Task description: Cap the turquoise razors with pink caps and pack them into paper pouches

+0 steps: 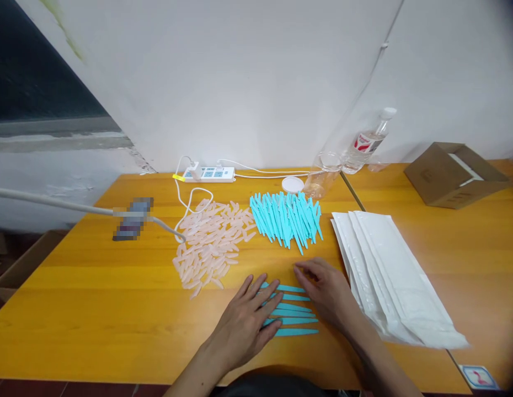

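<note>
Several turquoise tapered strips lie side by side across the front of the table, thin ends to the right. My left hand rests palm down over their left ends, fingers spread, hiding those ends. Just above the strips' right ends is my right hand, its fingers curled in and the thumb and index tips close together. I see nothing sticking out of it. Farther back is a heap of similar turquoise strips. To its left spreads a pile of shorter pale pink pieces.
White padded mailers are stacked at the right. At the back stand a power strip with white cables, a round white lid, a clear jar, a bottle and a cardboard box. A blurred phone-like object lies left.
</note>
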Demonstrator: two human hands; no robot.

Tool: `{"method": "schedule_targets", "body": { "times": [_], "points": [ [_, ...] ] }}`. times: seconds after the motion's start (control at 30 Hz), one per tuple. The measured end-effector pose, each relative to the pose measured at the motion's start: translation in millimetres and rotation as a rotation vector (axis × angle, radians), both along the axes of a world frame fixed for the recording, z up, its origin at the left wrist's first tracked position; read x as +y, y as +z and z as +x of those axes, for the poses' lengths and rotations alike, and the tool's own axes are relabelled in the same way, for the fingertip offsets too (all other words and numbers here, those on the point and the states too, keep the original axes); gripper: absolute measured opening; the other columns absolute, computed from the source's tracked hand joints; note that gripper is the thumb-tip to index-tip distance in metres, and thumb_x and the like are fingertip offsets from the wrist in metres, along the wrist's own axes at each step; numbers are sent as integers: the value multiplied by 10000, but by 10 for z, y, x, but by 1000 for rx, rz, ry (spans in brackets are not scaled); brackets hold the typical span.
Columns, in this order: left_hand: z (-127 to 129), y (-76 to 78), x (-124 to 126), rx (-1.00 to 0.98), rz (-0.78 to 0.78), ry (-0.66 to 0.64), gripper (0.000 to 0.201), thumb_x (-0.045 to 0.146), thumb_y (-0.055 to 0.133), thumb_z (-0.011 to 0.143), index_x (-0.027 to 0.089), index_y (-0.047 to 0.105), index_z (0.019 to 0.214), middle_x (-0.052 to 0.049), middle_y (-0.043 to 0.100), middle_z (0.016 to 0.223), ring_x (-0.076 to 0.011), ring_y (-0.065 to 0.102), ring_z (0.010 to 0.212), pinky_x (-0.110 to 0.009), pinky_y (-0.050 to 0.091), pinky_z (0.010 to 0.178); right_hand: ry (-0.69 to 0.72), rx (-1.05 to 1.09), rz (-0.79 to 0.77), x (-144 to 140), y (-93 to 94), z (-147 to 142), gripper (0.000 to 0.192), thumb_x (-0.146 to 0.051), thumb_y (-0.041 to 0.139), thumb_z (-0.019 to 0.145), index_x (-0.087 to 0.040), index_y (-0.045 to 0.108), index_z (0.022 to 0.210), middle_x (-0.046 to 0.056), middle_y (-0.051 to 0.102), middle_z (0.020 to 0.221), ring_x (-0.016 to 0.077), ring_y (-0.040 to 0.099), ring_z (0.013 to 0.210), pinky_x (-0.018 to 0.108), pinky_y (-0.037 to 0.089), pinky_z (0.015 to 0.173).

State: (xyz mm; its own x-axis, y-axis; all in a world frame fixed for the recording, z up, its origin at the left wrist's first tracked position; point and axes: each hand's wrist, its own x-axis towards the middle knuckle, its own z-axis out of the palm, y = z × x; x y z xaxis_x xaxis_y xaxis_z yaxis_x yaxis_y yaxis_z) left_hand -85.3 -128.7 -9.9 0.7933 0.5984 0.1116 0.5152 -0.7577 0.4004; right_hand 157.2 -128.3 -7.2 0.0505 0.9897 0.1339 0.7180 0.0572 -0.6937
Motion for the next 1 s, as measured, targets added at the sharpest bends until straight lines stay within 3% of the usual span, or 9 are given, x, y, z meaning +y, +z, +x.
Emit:
{"method": "schedule_targets", "body": {
  "times": [0.1, 0.2, 0.4, 0.7, 0.87, 1.0],
  "points": [
    [9, -20, -70, 42, 23, -25, 502, 276, 532, 1005, 234, 446, 1498, -59, 446, 1573, -312, 365, 1478, -598, 333, 1198, -209, -102, 69, 176, -15, 16, 376, -451, 527, 968, -140, 732, 1015, 84, 687, 826, 205, 626, 732, 323, 458, 708],
    [5, -27, -127, 57, 39, -40, 490, 247, 522, 1005, 209, 455, 1490, -57, 456, 1566, -312, 387, 1465, -592, 340, 1198, -304, -225, 80, 373, -49, 18, 391, -455, 528, 958, -124, 721, 1040, 108, 707, 864, 219, 633, 752, 326, 437, 703],
    [-64, 49, -139, -16, 31, -29, 520, 290, 537, 1005, 247, 426, 1511, -60, 463, 1563, -278, 382, 1473, -560, 339, 1206, -307, -384, 14, 580, -147, -41, 304, -337, 575, 936, -104, 703, 1082, 137, 719, 953, 238, 654, 844, 317, 420, 731],
    [-479, 232, 458, -263, 130, 374, 364, 249, 561, 988, 261, 599, 1350, -93, 622, 1378, -260, 554, 1314, -464, 468, 1103, -350, -386, -64, 693, -114, 35, 306, -337, 548, 966, -102, 688, 1103, 132, 742, 982, 258, 679, 889, 321, 417, 734],
    [-557, 255, 615, -303, 141, 414, 323, 253, 595, 973, 249, 640, 1294, -86, 677, 1264, -244, 619, 1191, -421, 500, 1028, -363, -432, -154, 771, -39, 30, 274, -291, 507, 976, -127, 723, 1017, 136, 744, 983, 249, 681, 881, 315, 400, 710],
    [-564, 236, 623, -302, 131, 408, 310, 249, 604, 967, 242, 651, 1273, -76, 693, 1231, -233, 634, 1153, -402, 499, 1009, -385, -416, -141, 775, 8, -21, 350, -329, 535, 964, -99, 688, 1179, 152, 726, 1077, 256, 677, 923, 317, 419, 731]
  ]
}}
